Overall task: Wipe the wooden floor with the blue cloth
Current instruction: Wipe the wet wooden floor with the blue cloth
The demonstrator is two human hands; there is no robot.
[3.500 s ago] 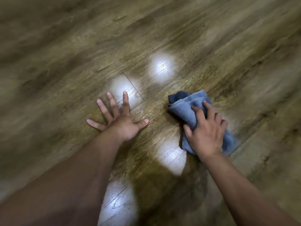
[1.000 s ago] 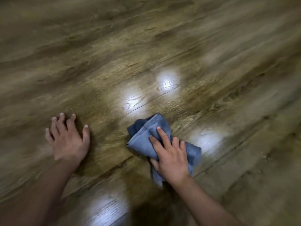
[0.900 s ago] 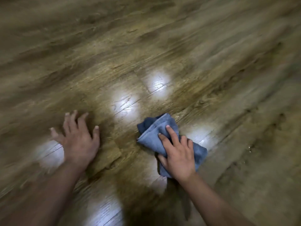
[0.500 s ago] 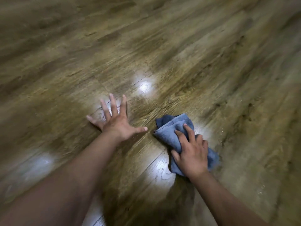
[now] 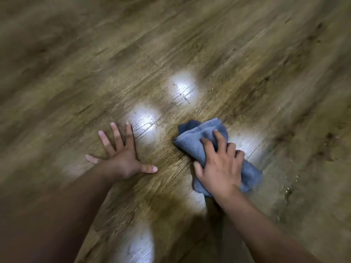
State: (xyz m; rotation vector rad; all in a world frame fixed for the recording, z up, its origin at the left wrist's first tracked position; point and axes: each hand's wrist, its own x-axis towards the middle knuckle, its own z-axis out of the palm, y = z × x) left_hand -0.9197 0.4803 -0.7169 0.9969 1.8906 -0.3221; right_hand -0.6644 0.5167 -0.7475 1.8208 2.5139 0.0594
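While the right hand (image 5: 220,166) presses on it with curled fingers, the bunched blue cloth (image 5: 201,141) lies on the wooden floor (image 5: 247,63), long axis running upper left to lower right. Left hand (image 5: 121,158) rests flat beside it, fingers spread.

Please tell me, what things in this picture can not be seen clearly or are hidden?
- Head view: the floor under the crumpled blue cloth is hidden by it.
- Part of the cloth is hidden by the right hand gripping it.
- The outer wooden plank floor is motion-blurred; dirt cannot be judged.
- White glare patches wash out the grain.
- Palm of the flat left hand is hidden against the floor.
- Both forearms are cut off by the bottom edge.
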